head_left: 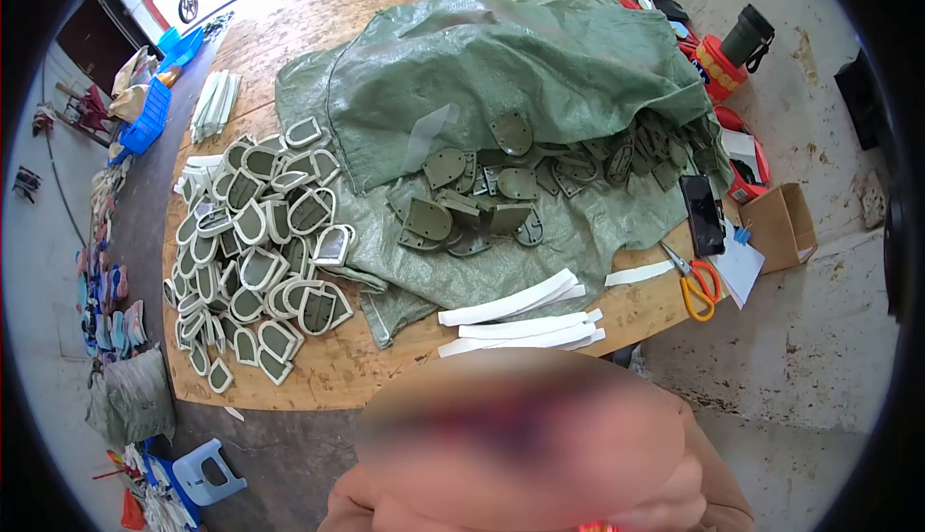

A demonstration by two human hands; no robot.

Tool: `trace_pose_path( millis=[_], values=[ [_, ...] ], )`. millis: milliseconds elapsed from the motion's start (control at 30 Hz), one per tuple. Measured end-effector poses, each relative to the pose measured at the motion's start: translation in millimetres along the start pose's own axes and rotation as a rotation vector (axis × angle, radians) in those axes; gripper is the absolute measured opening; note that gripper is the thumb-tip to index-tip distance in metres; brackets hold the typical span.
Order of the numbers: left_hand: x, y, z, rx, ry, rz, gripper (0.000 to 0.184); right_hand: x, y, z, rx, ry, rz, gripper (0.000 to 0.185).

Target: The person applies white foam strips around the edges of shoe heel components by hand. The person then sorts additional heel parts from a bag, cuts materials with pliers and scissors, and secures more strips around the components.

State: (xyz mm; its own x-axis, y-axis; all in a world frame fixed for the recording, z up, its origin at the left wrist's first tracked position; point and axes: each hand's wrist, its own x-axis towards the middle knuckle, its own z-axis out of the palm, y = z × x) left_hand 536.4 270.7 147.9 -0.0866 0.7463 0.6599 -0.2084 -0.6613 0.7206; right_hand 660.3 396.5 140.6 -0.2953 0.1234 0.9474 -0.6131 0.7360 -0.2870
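Observation:
A large smeared oval at the bottom covers most of what lies close to the camera. At its lower right edge part of my right hand (670,498) shows, its fingers mostly hidden by the blur. Just below, a small piece of something red and yellow (597,527) peeks in at the frame's edge. My left hand cannot be made out behind the smear; only skin or sleeve shows at lower left. Nearest on the table lie white strips (525,330). Beyond them, dark green rounded plates (472,219) rest on a green woven sack (501,60).
White-edged green pieces (260,243) are heaped on the wooden table (318,378) at left. Orange-handled scissors (696,286), a phone (701,214) and a cardboard box (779,228) are at right. A blue stool (207,474) stands on the floor.

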Motion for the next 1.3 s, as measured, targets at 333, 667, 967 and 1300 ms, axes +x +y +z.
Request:
trace_pose_path(
  millis=[333,667,967,1300],
  values=[
    [43,-175,-216,1.331,0.503,-0.644,0.038,-89,12,-90,-0.524,-0.035,0.915,0.003],
    [67,-181,-199,1.144,0.582,-0.313,0.016,-196,-95,-234,-1.043,-0.763,1.503,0.038],
    [59,-217,67,0.714,-0.322,-0.319,0.016,-122,-6,-155,0.197,0.457,1.422,0.031],
    [-70,-167,-8,1.066,-0.165,-0.258,0.043,-159,-72,-272,-0.878,0.132,1.622,0.024]
  ],
)
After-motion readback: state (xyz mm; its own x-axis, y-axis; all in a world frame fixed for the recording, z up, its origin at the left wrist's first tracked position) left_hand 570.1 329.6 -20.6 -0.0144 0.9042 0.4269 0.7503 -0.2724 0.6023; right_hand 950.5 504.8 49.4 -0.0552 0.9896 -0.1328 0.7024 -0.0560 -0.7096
